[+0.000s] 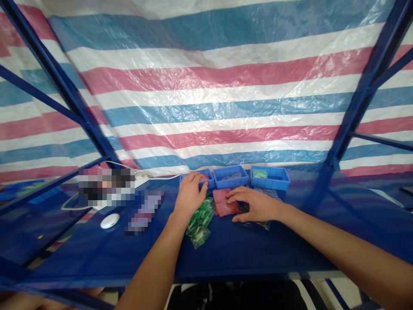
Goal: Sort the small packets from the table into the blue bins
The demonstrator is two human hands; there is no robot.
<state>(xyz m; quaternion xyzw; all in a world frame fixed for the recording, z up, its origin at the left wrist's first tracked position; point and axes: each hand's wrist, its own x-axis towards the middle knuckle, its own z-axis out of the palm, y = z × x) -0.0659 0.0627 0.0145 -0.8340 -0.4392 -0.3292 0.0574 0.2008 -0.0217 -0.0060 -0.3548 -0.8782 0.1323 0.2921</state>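
My left hand (192, 192) reaches over the left blue bin (211, 182), its thumb held apart from the bent fingers; something pinkish lies in the bin beside the fingertips. Below that hand spreads a pile of green packets (200, 221) in clear plastic. My right hand (253, 204) has its fingers and thumb apart, with the fingertips resting on the edge of a small stack of red packets (223, 203). Under and behind the right hand lie dark clear-bagged packets (267, 224), partly covered by it.
A middle blue bin (230, 183) holds a few small packets, and the right blue bin (274, 181) has green ones. On the blue table (226, 258) at left are a white oval object (110, 221), a blurred-out flat item (145, 212) and a white cable (164, 177). Blue frame posts (358, 99) flank it.
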